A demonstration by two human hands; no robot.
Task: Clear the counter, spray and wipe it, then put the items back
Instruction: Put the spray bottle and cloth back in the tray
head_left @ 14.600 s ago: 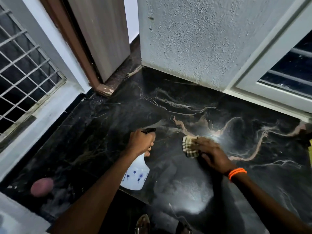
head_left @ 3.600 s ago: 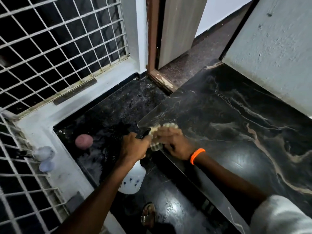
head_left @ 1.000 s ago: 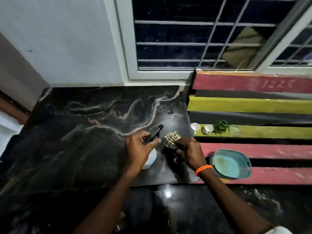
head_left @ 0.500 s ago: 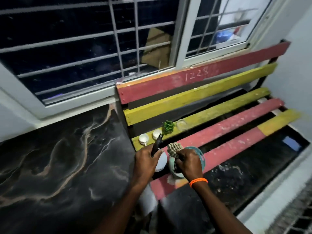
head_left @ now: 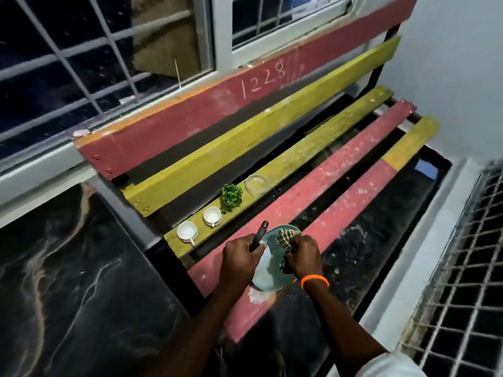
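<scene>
My left hand (head_left: 239, 261) grips the white spray bottle (head_left: 262, 263) by its black nozzle, over the red slats of the bench (head_left: 340, 170). My right hand (head_left: 302, 257) holds the checked cloth (head_left: 287, 238) bunched above a teal tray (head_left: 275, 278) that lies on the bench seat. Two white cups (head_left: 187, 231) (head_left: 212, 215), a small green plant (head_left: 231, 197) and a clear glass dish (head_left: 255, 185) stand in a row on the yellow slat behind my hands. The black marble counter (head_left: 68, 268) lies bare at the left.
A barred window (head_left: 109, 50) runs behind the counter and bench. A white wall (head_left: 449, 63) closes the right side. A white ledge and a mesh grille (head_left: 462, 268) sit at the lower right. Dark floor shows under the slats.
My view and both hands have swung right, from the counter to the bench. The bottle and cloth now hang over the teal tray.
</scene>
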